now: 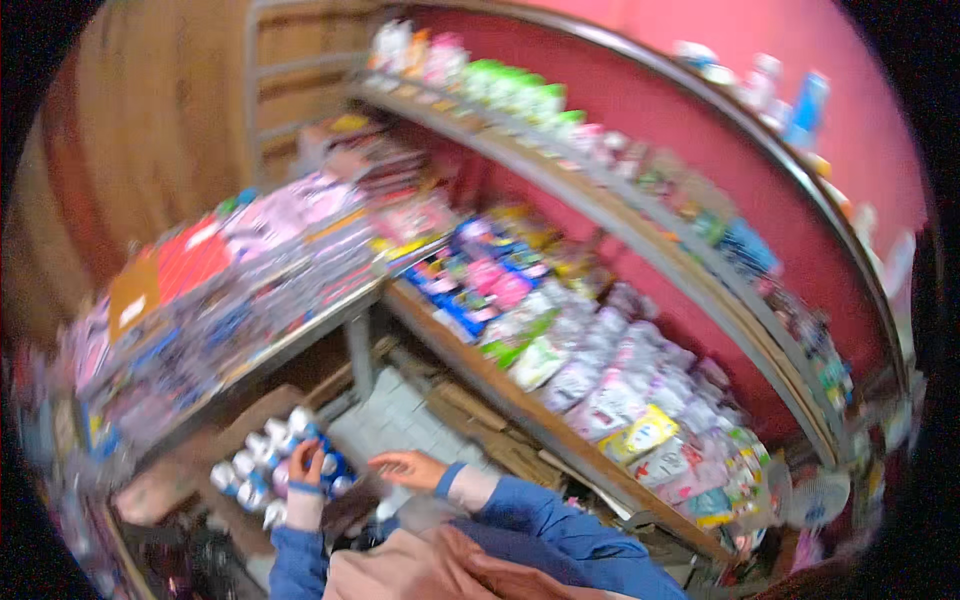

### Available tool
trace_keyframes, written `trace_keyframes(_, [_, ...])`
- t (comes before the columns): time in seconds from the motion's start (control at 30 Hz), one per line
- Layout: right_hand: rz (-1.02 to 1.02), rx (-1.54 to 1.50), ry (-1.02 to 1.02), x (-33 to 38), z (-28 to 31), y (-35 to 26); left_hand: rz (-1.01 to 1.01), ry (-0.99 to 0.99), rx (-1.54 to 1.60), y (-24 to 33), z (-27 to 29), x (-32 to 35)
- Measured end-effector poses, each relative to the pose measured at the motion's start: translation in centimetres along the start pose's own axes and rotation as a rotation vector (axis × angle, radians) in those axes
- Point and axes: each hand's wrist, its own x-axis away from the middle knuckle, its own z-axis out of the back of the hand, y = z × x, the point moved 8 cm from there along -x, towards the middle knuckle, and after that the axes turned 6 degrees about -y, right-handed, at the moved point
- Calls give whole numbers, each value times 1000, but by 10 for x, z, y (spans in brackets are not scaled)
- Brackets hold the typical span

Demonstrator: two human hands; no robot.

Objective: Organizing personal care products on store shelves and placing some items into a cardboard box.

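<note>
Blue-and-white bottles (262,447) stand packed together in several rows, low in front of me. My left hand (306,464) is over the right part of this group, its fingers curled in beside the bottle tops. Blur hides what it grips, if anything. To its right, my right hand (408,468) hangs apart from the bottles with fingers stretched out and nothing in it. Both arms wear blue sleeves with paler cuffs.
A table (290,345) at the left carries stacks of flat packaged goods. Along the red wall, a low wooden shelf (480,370) holds many bagged packs, and an upper shelf (570,185) holds bottles. A white fan (815,497) stands at the right. Pale floor tiles (400,415) show beneath.
</note>
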Motion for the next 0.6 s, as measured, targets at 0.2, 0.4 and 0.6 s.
trace_keyframes(0.2, [45,-104,270,140,108,-22,-101,-236,82,107,-173,-5])
trace_keyframes(0.4, [214,-64,664,345,239,-110,-231,-459,213,206,-343,31])
trace_keyframes(0.6, [218,541,1013,511,301,-271,-356,-499,259,257,-423,51])
